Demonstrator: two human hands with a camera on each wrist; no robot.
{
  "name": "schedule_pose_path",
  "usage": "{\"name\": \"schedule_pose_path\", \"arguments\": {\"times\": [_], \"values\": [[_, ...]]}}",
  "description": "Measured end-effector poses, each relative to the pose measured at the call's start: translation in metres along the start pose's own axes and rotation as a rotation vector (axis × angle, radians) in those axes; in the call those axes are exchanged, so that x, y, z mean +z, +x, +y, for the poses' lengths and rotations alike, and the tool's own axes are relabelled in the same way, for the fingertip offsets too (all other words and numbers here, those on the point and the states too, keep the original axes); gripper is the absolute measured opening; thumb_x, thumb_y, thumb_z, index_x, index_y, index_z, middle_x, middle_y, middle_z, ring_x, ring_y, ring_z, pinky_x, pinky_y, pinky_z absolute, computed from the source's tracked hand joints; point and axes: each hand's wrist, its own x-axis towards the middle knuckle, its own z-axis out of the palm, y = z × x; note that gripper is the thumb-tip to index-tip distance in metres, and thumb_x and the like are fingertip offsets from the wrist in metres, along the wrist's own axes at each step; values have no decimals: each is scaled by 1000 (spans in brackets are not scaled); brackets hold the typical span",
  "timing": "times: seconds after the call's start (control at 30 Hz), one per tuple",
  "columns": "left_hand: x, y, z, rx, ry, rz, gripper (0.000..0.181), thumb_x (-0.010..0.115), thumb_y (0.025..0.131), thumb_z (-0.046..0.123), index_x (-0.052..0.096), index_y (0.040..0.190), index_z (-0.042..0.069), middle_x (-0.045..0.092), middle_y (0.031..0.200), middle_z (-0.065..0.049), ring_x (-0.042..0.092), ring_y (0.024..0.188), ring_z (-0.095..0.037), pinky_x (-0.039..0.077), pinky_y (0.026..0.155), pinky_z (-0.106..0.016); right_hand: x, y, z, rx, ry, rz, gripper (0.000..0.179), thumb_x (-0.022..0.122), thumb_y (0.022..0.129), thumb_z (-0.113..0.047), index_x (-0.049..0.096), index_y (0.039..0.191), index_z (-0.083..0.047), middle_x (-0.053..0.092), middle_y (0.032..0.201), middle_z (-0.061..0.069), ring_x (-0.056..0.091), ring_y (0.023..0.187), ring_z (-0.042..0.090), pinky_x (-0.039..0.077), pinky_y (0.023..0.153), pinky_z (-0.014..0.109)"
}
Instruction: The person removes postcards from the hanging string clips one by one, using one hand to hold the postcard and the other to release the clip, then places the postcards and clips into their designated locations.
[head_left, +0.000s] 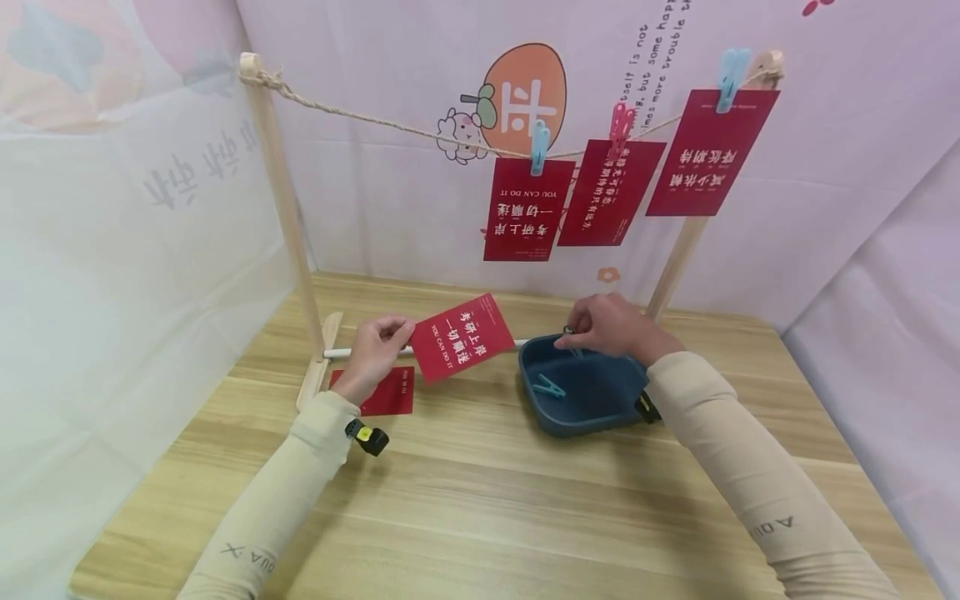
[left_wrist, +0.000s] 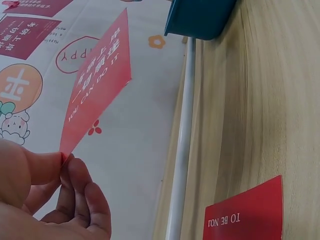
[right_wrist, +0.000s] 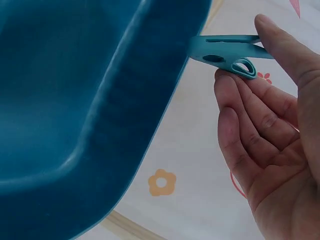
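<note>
My left hand [head_left: 378, 354] pinches the corner of a red card [head_left: 462, 337] between thumb and fingers, holding it up with its white lettering showing. In the right wrist view, a teal clothespin [right_wrist: 225, 48] is held by its end between the thumb and fingers of my right hand [right_wrist: 272, 125]. That hand is at the far rim of a dark blue basin [head_left: 555, 425], and the clothespin's tip overlaps the rim. Inside the basin lies another light blue clothespin [head_left: 550, 387]. A second red card [head_left: 392, 393] rests on the table, partly hidden behind my left wrist.
A twine line [head_left: 397, 127] sags between two wooden posts, left [head_left: 281, 192] and right [head_left: 678, 262]. Three red cards hang on it, clipped by blue [head_left: 538, 150] and pink [head_left: 620, 125] clothespins. A white rod [left_wrist: 182, 145] runs low between the posts, behind the basin.
</note>
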Motion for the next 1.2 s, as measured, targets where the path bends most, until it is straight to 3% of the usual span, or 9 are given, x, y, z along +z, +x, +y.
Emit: {"name": "schedule_pose_path", "arguments": {"times": [0.13, 0.23, 0.57, 0.83, 1.07, 1.2], "values": [[0, 1, -2, -6, 15, -39, 34, 56, 111, 22, 67, 136, 2, 70, 125, -16, 64, 112, -25, 55, 106, -49, 1, 0, 0, -8, -18, -25, 39, 87, 88, -34, 78, 112, -5, 80, 97, 8, 71, 81, 17, 65, 79, 37], [0, 3, -4, -6, 32, -75, 32, 57, 110, 20, 68, 134, 2, 69, 124, -17, 64, 114, -28, 54, 109, -52, 2, -1, 0, -20, -37, -40, 41, 88, 87, -34, 78, 114, -4, 80, 98, 9, 71, 82, 18, 66, 79, 37], [3, 6, -15, 31, 125, -151, 29, 57, 110, 20, 71, 128, 1, 71, 120, -16, 67, 110, -26, 58, 103, -43, 10, 1, 2, -41, -110, -92, 41, 90, 85, -34, 77, 113, -7, 79, 99, 8, 71, 85, 17, 65, 80, 35], [7, 3, -17, 29, 178, -170, 26, 56, 111, 21, 72, 124, 4, 72, 118, -15, 67, 112, -27, 57, 103, -45, 13, 4, 2, -70, -192, -166, 39, 91, 85, -31, 76, 110, -4, 78, 90, 7, 69, 79, 15, 64, 79, 36], [8, 5, -21, 23, 205, -178, 24, 59, 109, 19, 73, 124, 6, 73, 113, -12, 66, 107, -27, 56, 92, -33, 22, 1, 4, -21, -192, -243, 40, 91, 85, -30, 75, 113, -6, 77, 96, 8, 68, 81, 16, 65, 82, 36], [8, 7, -26, 25, 216, -188, 26, 59, 109, 20, 72, 125, 5, 73, 114, -13, 66, 108, -25, 57, 91, -33, 27, 1, 6, 0, -179, -272, 41, 91, 84, -31, 75, 114, -7, 76, 99, 8, 68, 82, 17, 65, 82, 36]]}}
